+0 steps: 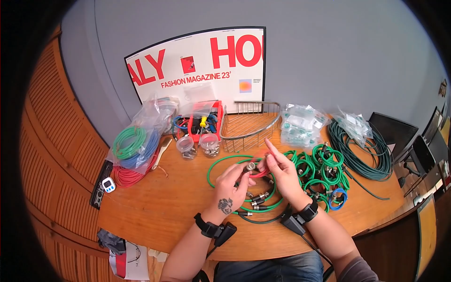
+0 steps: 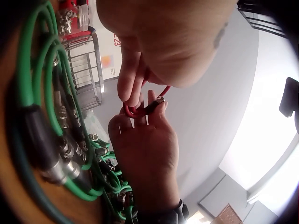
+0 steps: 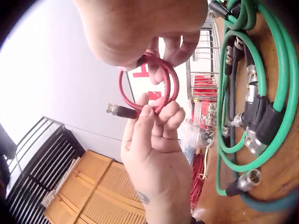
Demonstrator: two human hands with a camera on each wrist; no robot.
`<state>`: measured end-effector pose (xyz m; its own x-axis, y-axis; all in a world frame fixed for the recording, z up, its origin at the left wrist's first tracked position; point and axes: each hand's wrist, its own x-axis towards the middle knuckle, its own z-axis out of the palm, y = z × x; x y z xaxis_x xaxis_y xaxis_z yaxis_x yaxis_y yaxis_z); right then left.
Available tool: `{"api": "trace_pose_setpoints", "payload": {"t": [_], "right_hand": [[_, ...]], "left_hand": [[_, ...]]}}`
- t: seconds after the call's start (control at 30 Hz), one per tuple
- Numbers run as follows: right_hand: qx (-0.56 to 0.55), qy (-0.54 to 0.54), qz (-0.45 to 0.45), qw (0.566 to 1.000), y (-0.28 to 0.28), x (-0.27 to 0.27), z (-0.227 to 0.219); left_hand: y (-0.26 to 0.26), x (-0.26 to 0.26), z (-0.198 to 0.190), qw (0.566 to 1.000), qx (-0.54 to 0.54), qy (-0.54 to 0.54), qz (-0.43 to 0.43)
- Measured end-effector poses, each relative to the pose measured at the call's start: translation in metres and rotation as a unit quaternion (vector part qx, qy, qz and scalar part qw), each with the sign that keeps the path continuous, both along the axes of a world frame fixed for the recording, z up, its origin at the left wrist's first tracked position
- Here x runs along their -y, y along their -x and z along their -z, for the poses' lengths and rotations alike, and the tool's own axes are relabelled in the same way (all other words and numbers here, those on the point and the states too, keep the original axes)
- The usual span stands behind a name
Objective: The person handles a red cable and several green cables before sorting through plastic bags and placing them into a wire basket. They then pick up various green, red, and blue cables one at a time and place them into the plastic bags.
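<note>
Table (image 1: 141, 216): brown wood, lower half of the head view; green cables (image 1: 332, 163) right of centre.
Room: gray wall (image 1: 329, 61) across the top, slatted wooden doors (image 1: 61, 145) at far left.
Red cable (image 3: 176, 86): looped, mid-frame, between the two hands.
Left hand (image 1: 230, 188): thumb and fingers pinch the loop.
Right hand (image 1: 287, 181): fingers partly extended, thumb pinching the cable's black end.

I see a dark grey fabric sleeve (image 1: 359, 270), blue denim jeans (image 1: 275, 270), two boxy black wrist-strapped cameras (image 1: 226, 234), a dark left-wrist tattoo (image 1: 225, 206).
</note>
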<state>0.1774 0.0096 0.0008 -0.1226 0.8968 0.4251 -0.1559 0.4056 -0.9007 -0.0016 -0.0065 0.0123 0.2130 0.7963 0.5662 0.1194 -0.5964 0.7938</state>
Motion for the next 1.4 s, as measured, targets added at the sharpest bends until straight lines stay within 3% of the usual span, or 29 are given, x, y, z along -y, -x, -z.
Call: {"api": "trace_pose_setpoints", "payload": {"t": [0.1,0.17,0.2,0.27,0.3,0.37,0.5,0.57,0.77,0.9,1.0,1.1,1.17,1.2,1.3,1.4], "right_hand": [[-0.043,0.061,-0.023,0.997,-0.004,-0.001,0.003],[-0.021,0.057,0.065,0.996,-0.001,0.004,-0.002],[-0.02,0.057,0.065,0.996,0.0,0.007,-0.006],[-0.01,0.062,0.075,0.995,0.004,0.009,-0.012],[-0.01,0.061,0.074,0.995,0.004,0.009,-0.013],[-0.037,0.051,0.0,0.998,0.003,0.009,-0.015],[-0.07,0.068,-0.092,0.991,0.007,0.011,-0.016],[-0.027,0.066,-0.097,0.993,0.001,0.006,-0.011],[-0.037,0.08,-0.037,0.995,0.002,0.008,-0.014],[-0.04,0.093,-0.043,0.994,-0.003,0.005,-0.013],[0.019,0.019,-0.058,0.998,-0.002,0.008,-0.013],[-0.029,0.044,-0.117,0.992,0.002,0.017,-0.022],[-0.056,0.121,-0.19,0.973,0.001,0.017,-0.025],[-0.056,0.121,-0.19,0.973,-0.001,0.015,-0.023],[-0.108,0.163,-0.238,0.951,-0.007,0.01,-0.018],[-0.127,0.188,-0.267,0.937,-0.012,0.008,-0.02]], "left_hand": [[0.0,0.001,-0.002,0.997,-0.059,-0.053,-0.002],[-0.006,0.0,0.004,0.999,0.005,0.008,0.034],[-0.007,0.0,0.006,0.999,0.006,0.008,0.033],[-0.006,-0.001,0.008,0.976,0.124,0.172,0.051],[-0.003,-0.003,0.008,0.976,0.124,0.172,0.05],[0.005,-0.011,0.006,0.951,0.223,0.209,0.047],[0.013,-0.017,0.006,0.929,0.25,0.263,0.075],[0.013,-0.019,0.009,0.929,0.244,0.266,0.087],[0.011,-0.02,0.007,0.929,0.235,0.268,0.105],[0.008,-0.018,0.008,0.939,0.224,0.239,0.103],[0.005,-0.016,0.011,0.945,0.203,0.233,0.105],[0.004,-0.019,0.016,0.949,0.186,0.24,0.084],[0.003,-0.02,0.022,0.965,0.162,0.202,0.044],[0.002,-0.02,0.023,0.977,0.138,0.163,0.005],[0.004,-0.016,0.016,0.969,0.114,0.218,-0.002],[0.001,-0.013,0.013,0.971,0.133,0.197,-0.027]]}}
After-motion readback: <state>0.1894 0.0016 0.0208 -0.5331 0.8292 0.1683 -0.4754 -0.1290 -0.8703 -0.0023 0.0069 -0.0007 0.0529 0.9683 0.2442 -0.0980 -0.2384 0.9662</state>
